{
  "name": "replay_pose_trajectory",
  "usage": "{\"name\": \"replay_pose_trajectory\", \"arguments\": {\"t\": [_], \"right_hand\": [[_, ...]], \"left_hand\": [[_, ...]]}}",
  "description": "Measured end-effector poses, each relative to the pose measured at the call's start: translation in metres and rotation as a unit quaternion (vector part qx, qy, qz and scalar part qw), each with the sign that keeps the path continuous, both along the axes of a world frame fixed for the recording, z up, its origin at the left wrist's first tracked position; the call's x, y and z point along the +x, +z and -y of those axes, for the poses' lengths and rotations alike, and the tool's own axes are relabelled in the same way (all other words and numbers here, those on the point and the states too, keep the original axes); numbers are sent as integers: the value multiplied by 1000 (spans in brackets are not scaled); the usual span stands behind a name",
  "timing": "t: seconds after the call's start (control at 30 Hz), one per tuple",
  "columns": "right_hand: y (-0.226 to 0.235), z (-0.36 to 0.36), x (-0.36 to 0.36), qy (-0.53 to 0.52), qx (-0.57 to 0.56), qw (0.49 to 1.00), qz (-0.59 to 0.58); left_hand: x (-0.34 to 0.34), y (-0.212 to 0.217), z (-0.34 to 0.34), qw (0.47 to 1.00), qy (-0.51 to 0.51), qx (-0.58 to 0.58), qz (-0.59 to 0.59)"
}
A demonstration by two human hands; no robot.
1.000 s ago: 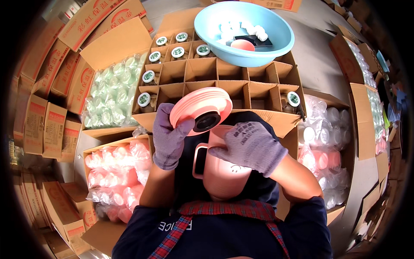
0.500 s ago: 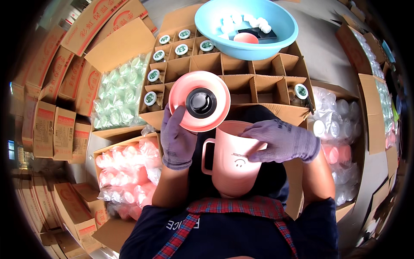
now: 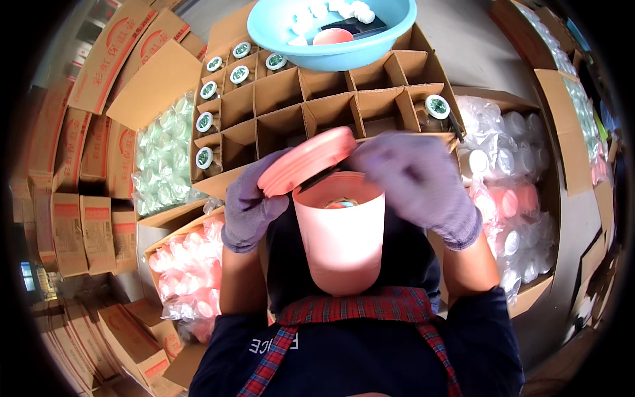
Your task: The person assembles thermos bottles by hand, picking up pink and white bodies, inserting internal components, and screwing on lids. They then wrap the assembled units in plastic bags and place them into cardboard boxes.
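Observation:
A pink jug (image 3: pixel 339 248) stands upright against my lap, its handle and smiley print out of sight. Something shiny and partly coloured shows inside its mouth. My left hand (image 3: pixel 253 205), in a purple-grey glove, grips a pink lid (image 3: pixel 309 161) by its left edge. The lid is tilted above the far side of the jug's mouth, its black underside part facing down. My gloved right hand (image 3: pixel 423 182) is smeared by motion beside the lid's right edge and the jug's rim; its fingers cannot be made out.
Beyond the jug lies a divided carton (image 3: pixel 278 99) with several white-and-green-topped bottles in its cells. A blue basin (image 3: pixel 331 56) rests on its far side. Boxes of bagged pink parts (image 3: pixel 188 271), green parts (image 3: pixel 165 155) and clear-and-pink parts (image 3: pixel 509 198) flank me; cartons (image 3: pixel 99 159) stack at left.
The lid has gone from face-up beside the jug to tilted over its mouth. The jug has been turned, so handle and print no longer show. My right hand has left the jug's rim.

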State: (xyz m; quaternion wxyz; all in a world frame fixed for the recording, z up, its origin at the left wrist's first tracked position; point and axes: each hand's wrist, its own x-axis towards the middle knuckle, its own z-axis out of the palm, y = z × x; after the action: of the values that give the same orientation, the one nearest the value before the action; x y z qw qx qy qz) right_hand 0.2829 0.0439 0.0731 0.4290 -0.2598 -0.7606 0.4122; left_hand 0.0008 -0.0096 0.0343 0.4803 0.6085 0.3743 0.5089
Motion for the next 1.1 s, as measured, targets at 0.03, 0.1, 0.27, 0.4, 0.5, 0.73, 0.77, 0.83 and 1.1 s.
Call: {"name": "replay_pose_trajectory", "arguments": {"t": [0.03, 0.1, 0.27, 0.4, 0.5, 0.73, 0.77, 0.83, 1.1], "right_hand": [[-8, -3, 3, -97, 3, 995, -7], [-34, -13, 10, -143, 83, 986, -3], [-76, 1, 4, 117, -235, 956, -132], [-91, -8, 1, 165, -135, 952, -220], [-92, -16, 0, 200, -140, 941, -233], [-92, -22, -1, 201, -129, 940, -245], [-92, -24, 0, 204, -119, 940, -245], [-90, -24, 0, 211, -122, 939, -241], [-72, -4, 7, 154, 1, 979, -136]], "left_hand": [[-7, 1, -9, 998, -57, 5, -32], [5, -4, -33, 988, -135, 68, -39], [7, -5, -53, 962, -268, 38, -26], [13, -10, -46, 966, -214, 134, -59], [14, -6, -46, 964, -214, 147, -49], [19, -12, -46, 969, -181, 164, -47], [18, -12, -48, 967, -183, 170, -54], [18, -12, -49, 966, -185, 170, -61], [10, -25, -44, 936, -101, 99, -323]]}}
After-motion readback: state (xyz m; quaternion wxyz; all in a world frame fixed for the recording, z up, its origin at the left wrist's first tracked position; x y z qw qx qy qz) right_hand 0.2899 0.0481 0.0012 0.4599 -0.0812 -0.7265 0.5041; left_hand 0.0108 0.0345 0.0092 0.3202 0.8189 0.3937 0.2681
